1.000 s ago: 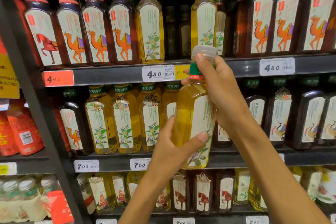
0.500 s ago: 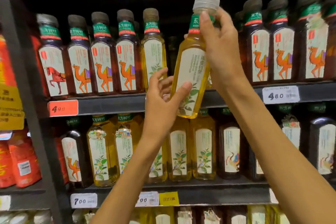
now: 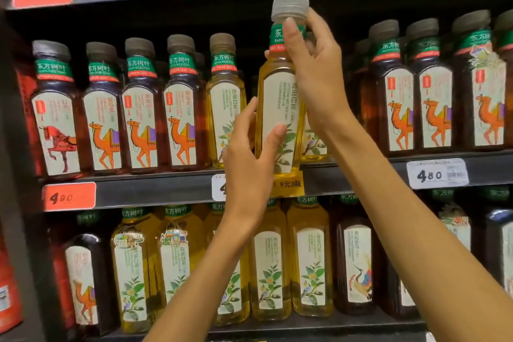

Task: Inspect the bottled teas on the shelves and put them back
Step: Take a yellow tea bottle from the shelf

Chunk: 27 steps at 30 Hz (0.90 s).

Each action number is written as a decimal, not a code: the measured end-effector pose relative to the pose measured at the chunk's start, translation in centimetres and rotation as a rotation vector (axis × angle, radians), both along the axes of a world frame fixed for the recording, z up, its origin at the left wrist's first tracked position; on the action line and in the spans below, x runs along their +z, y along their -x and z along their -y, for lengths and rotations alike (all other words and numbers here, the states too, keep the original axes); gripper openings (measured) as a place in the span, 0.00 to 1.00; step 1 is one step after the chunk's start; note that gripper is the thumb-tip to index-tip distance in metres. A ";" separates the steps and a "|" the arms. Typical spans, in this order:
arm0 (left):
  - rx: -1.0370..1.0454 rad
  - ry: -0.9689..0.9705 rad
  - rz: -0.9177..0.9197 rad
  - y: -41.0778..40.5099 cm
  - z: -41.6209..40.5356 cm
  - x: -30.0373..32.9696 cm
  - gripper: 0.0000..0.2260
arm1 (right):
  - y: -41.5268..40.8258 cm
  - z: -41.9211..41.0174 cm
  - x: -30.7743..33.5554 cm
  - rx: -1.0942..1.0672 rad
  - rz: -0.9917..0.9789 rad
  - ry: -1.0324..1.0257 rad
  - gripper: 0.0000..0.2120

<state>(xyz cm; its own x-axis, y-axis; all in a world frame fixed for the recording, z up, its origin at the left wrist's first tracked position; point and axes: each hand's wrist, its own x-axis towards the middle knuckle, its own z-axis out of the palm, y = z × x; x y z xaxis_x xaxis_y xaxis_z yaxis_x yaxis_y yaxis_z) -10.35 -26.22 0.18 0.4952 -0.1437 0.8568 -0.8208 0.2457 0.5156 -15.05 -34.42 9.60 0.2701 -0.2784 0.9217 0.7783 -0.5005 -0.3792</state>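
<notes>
So at this point the person had one pale yellow tea bottle (image 3: 277, 108) up in the air in front of the middle shelf (image 3: 166, 191), held with both hands. The right hand (image 3: 316, 75) was curled round the neck just under the clear cap (image 3: 290, 7), fingers wrapped over the green neck band. The left hand (image 3: 249, 153) gripped the lower body, thumb pressed across the front of the label and the fingers round the back. The bottle was pretty much upright, maybe tipped a touch, with its base hanging just above the shelf edge and not resting on anything.

It looked lined up with a gap in the row, between the yellow bottle on the shelf (image 3: 226, 103) to its left and another yellow one (image 3: 313, 141) mostly hidden behind it on the right. My guess is the checking part of this bottle was done, or nearly, and it was on its way back into that slot, though it could just as well have been mid-look since the label faced the camera.

What's left is basically everything else. The camel label bottles (image 3: 144, 119) on both sides of that shelf stood in tidy rows, and so did the yellow and dark ones on the lower shelf (image 3: 305, 322). Can't tell from this which of them had been looked at. So I'd call it one bottle in hand, not yet set down, plenty more to go
</notes>
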 end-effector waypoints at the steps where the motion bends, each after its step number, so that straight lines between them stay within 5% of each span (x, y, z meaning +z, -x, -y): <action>1: 0.046 -0.016 0.002 -0.1 0.2 -0.1 0.27 | -0.4 0.1 0.0 -0.018 -0.013 0.012 0.19; 11: 0.729 -0.234 0.169 -0.7 0.9 0.0 0.29 | -2.6 1.4 -0.6 -0.415 0.074 0.187 0.22; 27: 0.757 -0.333 0.217 -1.0 2.1 -0.7 0.27 | -2.7 4.3 -3.2 -0.836 -0.160 0.397 0.20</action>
<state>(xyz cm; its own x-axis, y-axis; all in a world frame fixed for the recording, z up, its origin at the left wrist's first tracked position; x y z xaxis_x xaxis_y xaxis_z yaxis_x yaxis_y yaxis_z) -9.37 -28.32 -0.51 0.3894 -0.1011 0.9155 -0.7914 -0.5453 0.2764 -12.31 -38.73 6.39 0.2567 -0.1128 0.9599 0.0613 -0.9893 -0.1327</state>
